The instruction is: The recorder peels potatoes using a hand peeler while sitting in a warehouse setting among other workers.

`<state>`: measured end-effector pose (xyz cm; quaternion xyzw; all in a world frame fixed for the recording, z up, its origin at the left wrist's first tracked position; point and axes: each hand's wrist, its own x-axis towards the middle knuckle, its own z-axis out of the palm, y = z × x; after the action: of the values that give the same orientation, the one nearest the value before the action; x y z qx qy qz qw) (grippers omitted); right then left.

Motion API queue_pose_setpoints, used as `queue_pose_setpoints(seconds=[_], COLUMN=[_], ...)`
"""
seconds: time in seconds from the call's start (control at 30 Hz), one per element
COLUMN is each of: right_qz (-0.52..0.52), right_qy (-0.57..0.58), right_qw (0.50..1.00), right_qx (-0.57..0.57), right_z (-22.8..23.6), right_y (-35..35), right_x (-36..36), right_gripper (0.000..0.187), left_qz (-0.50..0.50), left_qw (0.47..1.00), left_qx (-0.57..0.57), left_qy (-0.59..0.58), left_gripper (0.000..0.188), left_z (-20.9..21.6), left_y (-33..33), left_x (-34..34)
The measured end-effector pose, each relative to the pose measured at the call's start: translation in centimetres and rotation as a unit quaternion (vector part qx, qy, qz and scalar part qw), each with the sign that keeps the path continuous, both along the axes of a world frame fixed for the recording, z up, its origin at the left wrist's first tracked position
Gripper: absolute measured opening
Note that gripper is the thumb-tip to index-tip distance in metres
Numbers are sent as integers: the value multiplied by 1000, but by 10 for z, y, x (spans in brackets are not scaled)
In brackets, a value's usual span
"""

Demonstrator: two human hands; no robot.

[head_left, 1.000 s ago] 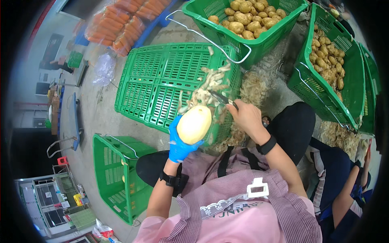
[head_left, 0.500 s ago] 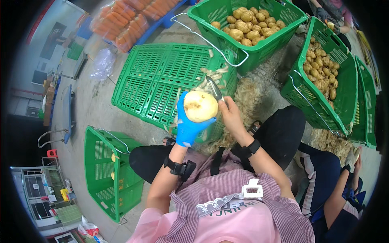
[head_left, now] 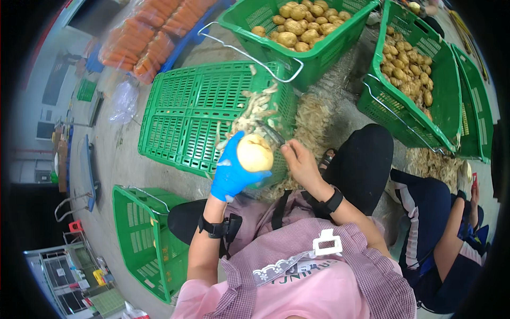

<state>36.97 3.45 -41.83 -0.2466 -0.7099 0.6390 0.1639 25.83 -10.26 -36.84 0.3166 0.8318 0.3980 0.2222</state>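
My left hand [head_left: 232,174], in a blue glove, is closed around a large peeled potato [head_left: 255,153], pale yellow with a small hollow at its upper side. Just right of it, my bare right hand [head_left: 304,166] grips a dark peeler [head_left: 272,134]. Its blade is blurred and points up and left, close to the potato's upper right; whether it touches cannot be made out. Beneath and beyond both hands stands an upturned green crate [head_left: 178,119], with pale peelings [head_left: 257,105] scattered over its right part.
Green crates of potatoes stand ahead [head_left: 305,24] and to the right [head_left: 406,66]. A green crate [head_left: 139,234] is at my lower left. Peelings [head_left: 313,119] heap on the floor. Bagged carrots [head_left: 141,42] lie far left. Another person's leg [head_left: 422,223] is at my right.
The peeler has swung down from upright to lower beside the potato. My left hand has turned the potato slightly. The whole view has shifted, with the crates now further left and higher.
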Motion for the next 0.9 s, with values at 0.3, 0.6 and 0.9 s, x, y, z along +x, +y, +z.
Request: queue_pose_setpoints(seconds=[0.3, 0.6, 0.9], right_qz=[100, 49, 107], right_qy=[36, -68, 13], right_qw=[960, 980, 990], right_qx=[259, 178, 91], right_z=[19, -16, 4], right_y=[3, 8, 15], right_x=[11, 2, 2], right_gripper=[26, 24, 26], left_qz=[26, -70, -54], left_qw=[997, 981, 997], left_qx=[63, -39, -52], left_qy=[29, 179, 20], left_gripper=[94, 91, 97], left_z=[-7, 0, 9], left_y=[-9, 5, -17], left_x=[11, 19, -21])
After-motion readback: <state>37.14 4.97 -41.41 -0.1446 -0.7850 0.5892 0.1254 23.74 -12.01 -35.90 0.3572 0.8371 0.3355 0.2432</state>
